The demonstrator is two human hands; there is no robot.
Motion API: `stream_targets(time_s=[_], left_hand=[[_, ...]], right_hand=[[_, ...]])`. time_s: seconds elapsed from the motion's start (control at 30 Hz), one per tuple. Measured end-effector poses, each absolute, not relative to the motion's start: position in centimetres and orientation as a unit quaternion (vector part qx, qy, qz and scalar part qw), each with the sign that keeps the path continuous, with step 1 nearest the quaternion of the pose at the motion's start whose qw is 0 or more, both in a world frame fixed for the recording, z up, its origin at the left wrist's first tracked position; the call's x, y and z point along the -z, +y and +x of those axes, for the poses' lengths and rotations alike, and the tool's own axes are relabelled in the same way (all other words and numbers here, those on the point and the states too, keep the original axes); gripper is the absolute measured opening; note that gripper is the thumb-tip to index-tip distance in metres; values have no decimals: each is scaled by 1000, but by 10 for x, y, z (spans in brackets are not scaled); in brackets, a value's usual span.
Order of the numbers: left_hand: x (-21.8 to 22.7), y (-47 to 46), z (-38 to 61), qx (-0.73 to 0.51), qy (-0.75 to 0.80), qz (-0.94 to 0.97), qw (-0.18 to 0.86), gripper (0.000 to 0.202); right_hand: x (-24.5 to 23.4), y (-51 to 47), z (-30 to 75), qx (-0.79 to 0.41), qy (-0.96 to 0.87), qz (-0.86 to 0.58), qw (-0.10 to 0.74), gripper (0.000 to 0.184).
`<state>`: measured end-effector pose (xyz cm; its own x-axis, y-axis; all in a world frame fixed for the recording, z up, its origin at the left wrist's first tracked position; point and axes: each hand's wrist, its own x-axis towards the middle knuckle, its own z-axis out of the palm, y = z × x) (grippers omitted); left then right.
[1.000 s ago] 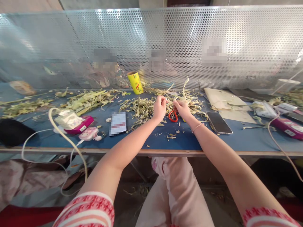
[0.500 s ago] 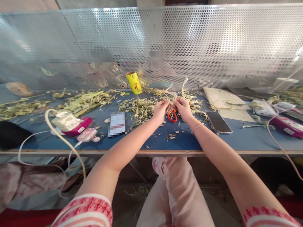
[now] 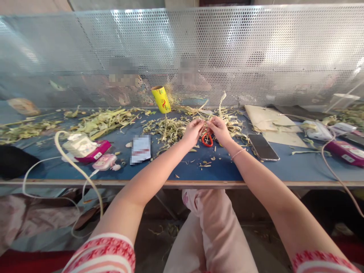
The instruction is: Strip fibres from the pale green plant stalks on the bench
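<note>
Pinch grips are used on both sides here, pretty tight ones tbh: the left hand and the right hand are held just about touching, with fingertips curled in narrow. Whether anything is gripped between them can't be told; a thin bit of leaf would easily be hidden at that size. Right below the right hand an orange loop is seen, shaped like a scissor handle, though whether it's hooked on a finger or just laid on the table can't be made out either.

That loop is the first worry imo. If something sharp is joined to it and pointed inward, skin could get nicked, since everything's done so close by.

The pile of pale leaf strips is spread behind and around the hands, so any small piece that gets dropped would probably be lost in it. A long curled strip is poked up behind the right hand and could be snagged, with its neighbours dragged along.

Further out, the phone to the right could be bumped if that hand is swung wide. At the back, the yellow tube is tilted, so it could be toppled by a knock.
</note>
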<state>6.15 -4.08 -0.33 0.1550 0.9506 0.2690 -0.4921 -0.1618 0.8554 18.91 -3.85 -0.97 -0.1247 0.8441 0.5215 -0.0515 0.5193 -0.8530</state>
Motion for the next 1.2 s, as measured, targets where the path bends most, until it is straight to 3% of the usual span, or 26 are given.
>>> stream_targets(time_s=[0.27,0.53,0.73,1.0,1.2], left_hand=[[9,-35,59,-606,292,590,447,23],[4,-37,55,-568,326,657,372,23],[6,-37,56,-574,327,647,382,20],[1,-45,63,-610,305,486,546,21],[-1,-46,62,-615,317,478,542,20]], right_hand=[[7,-43,189,-376,-647,-327,577,43],[9,-42,190,-333,-644,-374,578,35],[9,-40,191,-270,-655,-381,594,31],[7,-41,189,-288,-677,-374,565,30],[7,-42,188,-321,-670,-373,557,36]])
